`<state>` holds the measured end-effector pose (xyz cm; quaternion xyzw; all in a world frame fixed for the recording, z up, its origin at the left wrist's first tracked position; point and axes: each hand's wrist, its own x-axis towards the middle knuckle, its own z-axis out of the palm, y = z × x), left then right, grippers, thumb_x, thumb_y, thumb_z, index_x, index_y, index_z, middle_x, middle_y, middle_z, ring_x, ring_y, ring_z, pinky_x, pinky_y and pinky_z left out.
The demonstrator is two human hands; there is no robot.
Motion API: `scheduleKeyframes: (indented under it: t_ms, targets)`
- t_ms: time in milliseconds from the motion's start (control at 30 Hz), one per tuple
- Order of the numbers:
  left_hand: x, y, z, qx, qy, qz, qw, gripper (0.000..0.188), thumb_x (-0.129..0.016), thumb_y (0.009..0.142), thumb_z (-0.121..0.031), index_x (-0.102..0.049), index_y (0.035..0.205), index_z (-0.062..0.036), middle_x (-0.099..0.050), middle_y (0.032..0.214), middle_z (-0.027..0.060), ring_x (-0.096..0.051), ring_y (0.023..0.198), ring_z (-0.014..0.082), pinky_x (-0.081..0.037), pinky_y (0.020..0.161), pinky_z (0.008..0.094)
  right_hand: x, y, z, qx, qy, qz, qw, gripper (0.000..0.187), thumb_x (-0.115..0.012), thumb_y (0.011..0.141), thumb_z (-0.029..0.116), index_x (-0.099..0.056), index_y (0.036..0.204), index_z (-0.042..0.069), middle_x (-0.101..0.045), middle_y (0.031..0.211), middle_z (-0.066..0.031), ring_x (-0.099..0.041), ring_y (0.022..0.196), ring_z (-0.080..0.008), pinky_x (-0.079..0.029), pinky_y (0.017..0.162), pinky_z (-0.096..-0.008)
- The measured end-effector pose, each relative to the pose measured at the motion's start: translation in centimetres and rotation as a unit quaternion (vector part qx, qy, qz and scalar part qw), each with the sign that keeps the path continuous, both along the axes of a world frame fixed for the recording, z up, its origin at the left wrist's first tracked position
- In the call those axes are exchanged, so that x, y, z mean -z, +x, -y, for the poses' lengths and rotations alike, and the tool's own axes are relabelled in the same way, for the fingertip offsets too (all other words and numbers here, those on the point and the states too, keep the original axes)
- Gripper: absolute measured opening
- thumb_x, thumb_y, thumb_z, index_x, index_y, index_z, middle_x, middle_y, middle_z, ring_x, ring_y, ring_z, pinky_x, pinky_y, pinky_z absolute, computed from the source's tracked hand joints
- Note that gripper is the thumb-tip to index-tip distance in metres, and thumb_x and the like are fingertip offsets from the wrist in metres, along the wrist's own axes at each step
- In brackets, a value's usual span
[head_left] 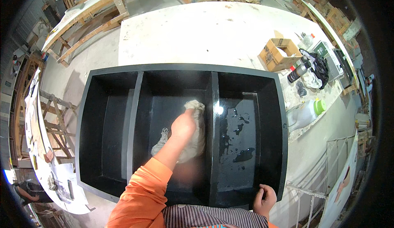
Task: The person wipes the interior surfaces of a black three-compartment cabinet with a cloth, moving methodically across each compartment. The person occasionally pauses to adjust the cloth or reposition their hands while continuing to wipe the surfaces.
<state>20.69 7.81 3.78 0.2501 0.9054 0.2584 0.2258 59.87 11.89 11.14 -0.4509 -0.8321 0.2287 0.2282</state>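
A large black box (175, 67) with three compartments lies open side up on a white table. My left hand (183, 125), at the end of an orange sleeve, is closed on a damp-looking grey-white cloth (195, 139) inside the middle compartment. The cloth lies bunched along that compartment's right side, and part of it shows left of my forearm. My right hand (264, 200) is closed over the box's near rim at the right compartment, its fingers curled. Puddles of clear liquid (245, 155) shine on the right compartment's floor. The left compartment's floor looks dry.
On the table to the right stand a cardboard box (280, 54), a dark spray can (298, 72), a black plastic bag (319, 68) and a whitish jug with a green cap (305, 114). A wooden trestle (88, 20) stands far left; a metal rack (316, 191) is near right.
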Motion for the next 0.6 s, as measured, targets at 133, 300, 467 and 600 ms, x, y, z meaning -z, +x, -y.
scheduleKeyframes:
  t_ms: [133, 300, 467, 600]
  targets:
    - [-0.4, 0.1, 0.4, 0.035, 0.034, -0.036, 0.998, 0.036, -0.046, 0.094, -0.016, -0.064, 0.124, -0.0125, -0.070, 0.108, 0.0212, -0.066, 0.104, 0.0372, -0.051, 0.091, 0.0460, 0.1, 0.0, 0.0, 0.000, 0.007, -0.011, 1.000, 0.012, -0.061, 0.082, -0.001, -0.067, 0.093, 0.001, -0.066, 0.081, -0.0150, -0.064, 0.071, -0.0319, -0.049, 0.065, -0.0380]
    - [1.8, 0.0, -0.6, 0.087, -0.041, -0.037, 0.995, 0.037, -0.044, 0.094, -0.015, -0.065, 0.124, -0.0138, -0.070, 0.108, 0.0203, -0.066, 0.103, 0.0369, -0.051, 0.091, 0.0462, -0.3, 0.1, 0.2, 0.000, -0.019, 0.007, 1.000, 0.011, -0.058, 0.088, 0.000, -0.066, 0.095, -0.003, -0.066, 0.085, -0.0159, -0.065, 0.076, -0.0273, -0.050, 0.071, -0.0337]
    - [4.7, -0.4, -2.1, -0.008, 0.090, -0.096, 0.991, 0.039, -0.043, 0.094, -0.014, -0.060, 0.130, -0.0145, -0.067, 0.113, 0.0218, -0.065, 0.104, 0.0388, -0.051, 0.091, 0.0473, -0.4, -0.2, 0.3, 0.026, -0.014, 0.011, 1.000, 0.011, -0.058, 0.087, 0.000, -0.066, 0.093, -0.003, -0.066, 0.083, -0.0165, -0.065, 0.076, -0.0289, -0.050, 0.072, -0.0348]
    - [5.6, -1.7, -3.3, -0.022, 0.098, -0.090, 0.991, 0.045, -0.043, 0.094, -0.014, -0.054, 0.138, -0.0164, -0.064, 0.120, 0.0228, -0.064, 0.107, 0.0404, -0.050, 0.092, 0.0477, -0.4, -0.4, 0.3, 0.012, 0.007, 0.009, 1.000, 0.010, -0.058, 0.086, 0.000, -0.066, 0.093, -0.003, -0.066, 0.083, -0.0168, -0.064, 0.076, -0.0295, -0.049, 0.071, -0.0351]
